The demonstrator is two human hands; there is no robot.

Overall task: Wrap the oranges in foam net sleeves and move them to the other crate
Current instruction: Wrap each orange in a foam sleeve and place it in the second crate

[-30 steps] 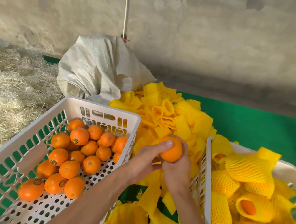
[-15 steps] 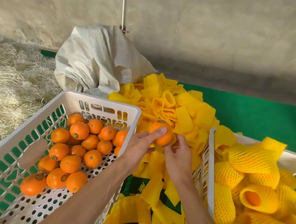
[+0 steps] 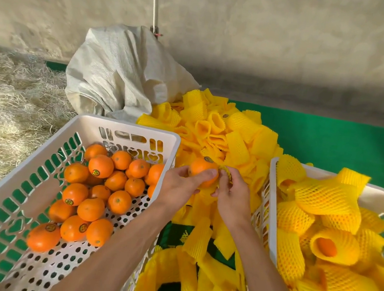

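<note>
Orange (image 3: 203,170) sits between both crates, above the loose sleeve pile (image 3: 225,135). From the head view, I see the left hand (image 3: 179,188) curled around it, while the right hand (image 3: 232,196) pinches a foam net sleeve (image 3: 225,171) at its side. I'd stretch the sleeve mouth wide before pushing. The orange is round, no clear long axis; its sticker faces up.

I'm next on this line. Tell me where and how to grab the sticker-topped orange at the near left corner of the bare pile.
Take that orange from above, fingers round its wide middle. It lies at the pile's near edge in the left crate, with bare crate floor on its near and left sides, so a grip from there likely disturbs no neighbours.
</note>
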